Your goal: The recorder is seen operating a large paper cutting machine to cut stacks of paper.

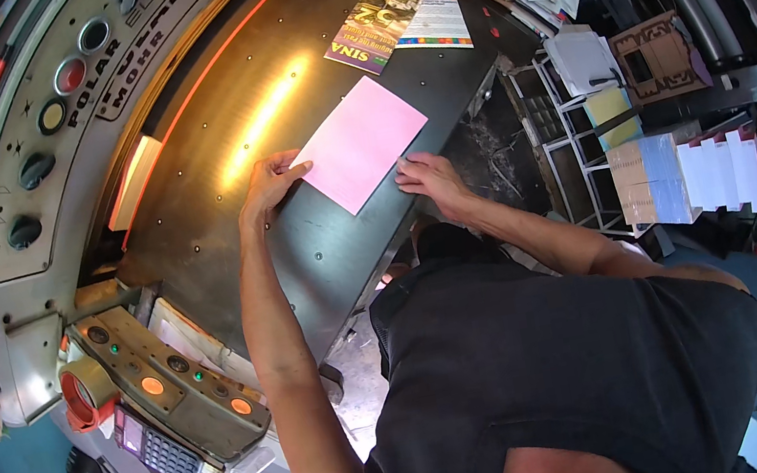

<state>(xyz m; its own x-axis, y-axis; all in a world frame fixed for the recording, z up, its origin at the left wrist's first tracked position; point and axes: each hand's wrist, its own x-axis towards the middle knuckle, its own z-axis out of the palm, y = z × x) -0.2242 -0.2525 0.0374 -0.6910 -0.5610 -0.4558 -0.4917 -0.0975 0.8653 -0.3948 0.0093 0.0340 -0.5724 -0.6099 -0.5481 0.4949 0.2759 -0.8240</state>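
Observation:
A stack of pink paper (364, 142) lies flat on the dark metal table (275, 84) of a paper-cutting machine. My left hand (269, 181) rests on the table with its fingers touching the stack's near left corner. My right hand (426, 175) presses fingertips against the stack's near right edge. Neither hand lifts the paper; both lie against its sides.
Colourful printed leaflets (403, 15) lie at the table's far end. The machine's control panel (66, 78) with round buttons is at left, a lower button panel (173, 378) and tape roll (87, 394) near left. Shelves with paper stacks (685, 173) stand at right.

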